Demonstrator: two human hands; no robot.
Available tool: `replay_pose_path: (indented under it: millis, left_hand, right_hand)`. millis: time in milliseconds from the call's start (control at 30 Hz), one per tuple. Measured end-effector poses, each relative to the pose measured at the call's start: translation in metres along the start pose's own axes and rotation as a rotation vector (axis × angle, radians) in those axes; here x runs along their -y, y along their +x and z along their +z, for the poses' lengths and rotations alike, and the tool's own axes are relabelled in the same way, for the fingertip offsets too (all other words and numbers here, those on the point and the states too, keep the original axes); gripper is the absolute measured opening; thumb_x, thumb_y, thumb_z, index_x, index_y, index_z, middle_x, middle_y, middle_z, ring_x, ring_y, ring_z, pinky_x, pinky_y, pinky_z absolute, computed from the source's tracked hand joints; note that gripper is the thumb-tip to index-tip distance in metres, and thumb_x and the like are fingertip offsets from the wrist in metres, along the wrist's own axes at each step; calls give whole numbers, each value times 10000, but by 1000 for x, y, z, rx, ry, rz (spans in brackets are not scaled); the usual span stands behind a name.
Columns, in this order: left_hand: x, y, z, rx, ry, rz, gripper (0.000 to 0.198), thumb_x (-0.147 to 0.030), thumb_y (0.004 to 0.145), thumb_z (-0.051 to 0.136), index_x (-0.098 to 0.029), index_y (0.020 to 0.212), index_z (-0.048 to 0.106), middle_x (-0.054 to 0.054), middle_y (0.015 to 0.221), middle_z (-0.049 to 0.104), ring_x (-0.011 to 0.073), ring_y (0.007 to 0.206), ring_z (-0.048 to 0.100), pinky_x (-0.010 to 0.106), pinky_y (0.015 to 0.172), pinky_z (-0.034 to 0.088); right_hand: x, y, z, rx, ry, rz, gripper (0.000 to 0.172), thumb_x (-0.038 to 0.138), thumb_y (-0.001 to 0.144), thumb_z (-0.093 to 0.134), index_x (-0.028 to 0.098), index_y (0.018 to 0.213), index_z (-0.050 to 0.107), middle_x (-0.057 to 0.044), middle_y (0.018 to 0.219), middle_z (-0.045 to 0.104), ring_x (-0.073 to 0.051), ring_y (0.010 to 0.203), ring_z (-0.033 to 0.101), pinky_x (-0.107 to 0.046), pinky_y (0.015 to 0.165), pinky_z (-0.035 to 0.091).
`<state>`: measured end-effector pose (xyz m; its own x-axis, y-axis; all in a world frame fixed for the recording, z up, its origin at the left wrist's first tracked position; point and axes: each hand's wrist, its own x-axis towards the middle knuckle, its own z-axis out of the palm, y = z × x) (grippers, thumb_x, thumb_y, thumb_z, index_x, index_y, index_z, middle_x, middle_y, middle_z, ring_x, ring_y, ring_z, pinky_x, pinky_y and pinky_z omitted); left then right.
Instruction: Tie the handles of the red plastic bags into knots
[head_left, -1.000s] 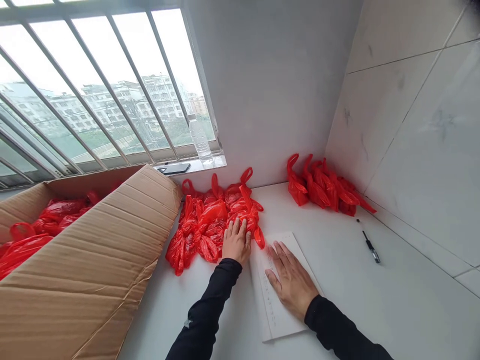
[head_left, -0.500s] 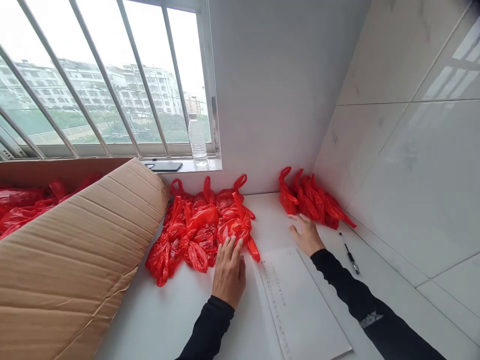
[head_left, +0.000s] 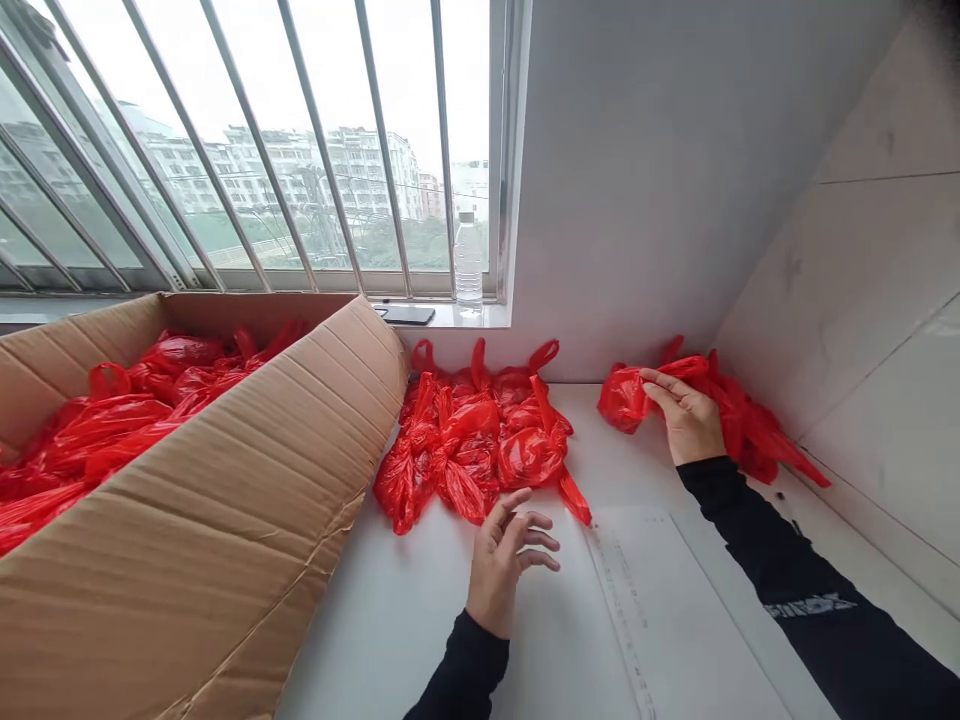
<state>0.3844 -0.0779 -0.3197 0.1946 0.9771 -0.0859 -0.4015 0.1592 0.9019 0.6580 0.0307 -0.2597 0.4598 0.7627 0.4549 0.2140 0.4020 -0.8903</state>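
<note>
The left hand (head_left: 508, 560) hovers low in front, fingers spread and loosely bent (palm turned to the right), wrist nearly straight. The right arm reaches forward and farther out, and the right hand (head_left: 688, 425) has its fingers curled in a grip.

A tall window with grey metal bars (head_left: 315, 150) fills the upper left and lets in flat daylight, with pale apartment blocks (head_left: 360, 170) beyond. Its white sill (head_left: 491, 318) carries a clear plastic bottle (head_left: 468, 262) and a dark flat phone (head_left: 405, 315). A plain grey-white wall (head_left: 637, 180) meets a glossy pale tiled wall (head_left: 885, 260) above the white bench (head_left: 390, 620).
</note>
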Motion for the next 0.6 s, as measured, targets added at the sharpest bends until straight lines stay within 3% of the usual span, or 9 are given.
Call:
replay_pose_path:
  millis: [100, 167, 233, 333, 467, 533, 600]
  left_hand:
    - [-2, 2, 5, 175, -290, -315, 527, -564, 909, 509, -139, 1216, 548, 187, 1027, 701, 314, 888, 705, 457, 699, 571]
    - [-4, 0, 9, 242, -405, -387, 602, -629, 895, 483, -124, 1211, 571, 216, 1111, 691, 339, 980, 696, 492, 762, 574]
    - [-6, -1, 9, 230, -481, -329, 560, -610, 893, 508, -164, 1222, 588, 181, 1202, 675, 322, 1018, 687, 503, 803, 577]
    - [-8, 0, 4, 120, -478, -176, 436, -479, 870, 628, -239, 1232, 593, 95, 1288, 653, 267, 1047, 679, 445, 815, 592]
    - [-4, 6, -2, -40, -344, -83, 471, -342, 749, 790, -241, 1175, 615, 59, 1180, 706, 233, 1004, 705, 339, 794, 595]
    - [-1, 8, -1, -51, -294, -43, 488, -317, 727, 811, -228, 1169, 623, 66, 1149, 722, 239, 1002, 711, 326, 829, 581]
    - [0, 9, 3, -17, -252, 4, 495, -320, 739, 800, -221, 1192, 625, 80, 1178, 719, 255, 1055, 695, 337, 891, 556]
  right_hand:
    - [47, -45, 14, 83, 353, 149, 353, 363, 812, 690, 219, 1134, 699, -55, 976, 749, -216, 857, 702, -384, 800, 557]
    - [66, -80, 20, 158, 432, 227, 281, 370, 823, 688, 250, 1077, 705, -46, 964, 754, -235, 853, 710, -378, 764, 560]
    - [68, -110, 23, 261, 461, 343, 224, 387, 839, 676, 261, 1023, 698, -41, 940, 759, -250, 826, 714, -375, 725, 558]
    - [46, -136, 26, 282, 461, 442, 323, 491, 882, 600, 271, 1111, 654, -43, 942, 761, -274, 809, 716, -394, 711, 555]
    - [8, -148, 28, 376, 352, 507, 662, 740, 888, 370, 216, 1194, 637, -94, 902, 758, -303, 812, 717, -420, 696, 554]
    - [-1, -152, 27, 441, 311, 525, 751, 773, 896, 246, 199, 1158, 654, -97, 838, 747, -298, 816, 720, -417, 690, 554]
    - [-1, -156, 24, 426, 219, 471, 749, 743, 923, 196, 198, 1102, 678, -94, 783, 736, -286, 797, 721, -408, 681, 554]
